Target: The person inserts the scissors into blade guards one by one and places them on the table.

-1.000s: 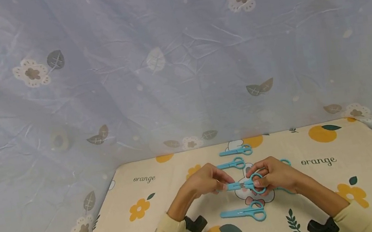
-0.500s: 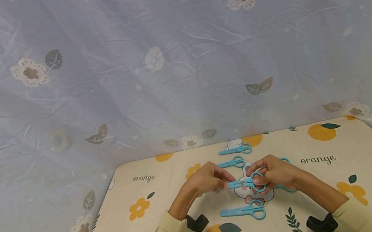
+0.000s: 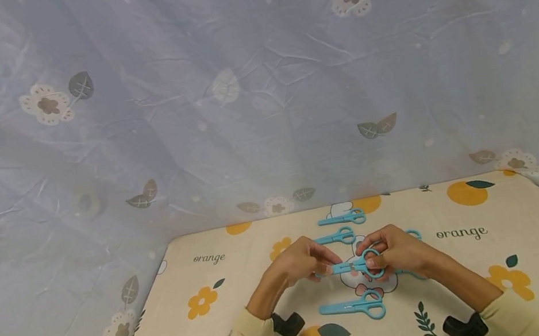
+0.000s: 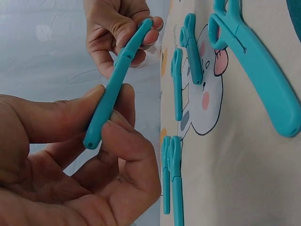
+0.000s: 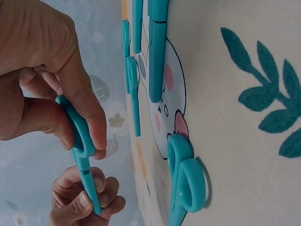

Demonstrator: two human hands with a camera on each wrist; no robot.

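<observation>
Between my hands, above the table, is a pair of turquoise scissors (image 3: 373, 263) with its blades in a matching cover (image 3: 341, 268). My left hand (image 3: 298, 260) pinches the cover near its tip between thumb and fingers, and my right hand (image 3: 401, 251) grips the handle loops. A short grey strip shows between cover and handles in the head view. The left wrist view shows the cover (image 4: 108, 103) edge-on; the right wrist view shows a handle loop (image 5: 82, 132) held by thumb and fingers. More covered scissors (image 3: 352, 306) lie just in front of the hands.
Further back lie two more pairs, the far scissors (image 3: 341, 219) and the nearer scissors (image 3: 334, 238). Other turquoise scissors (image 3: 414, 234) are partly hidden by the right hand. A patterned cloth (image 3: 252, 333) covers the table; a pale floral sheet (image 3: 250, 107) hangs behind it.
The cover has slid slightly right toward the handles, and the grey strip between them has narrowed. Both hands keep their hold; the scissors on the table have not moved.
</observation>
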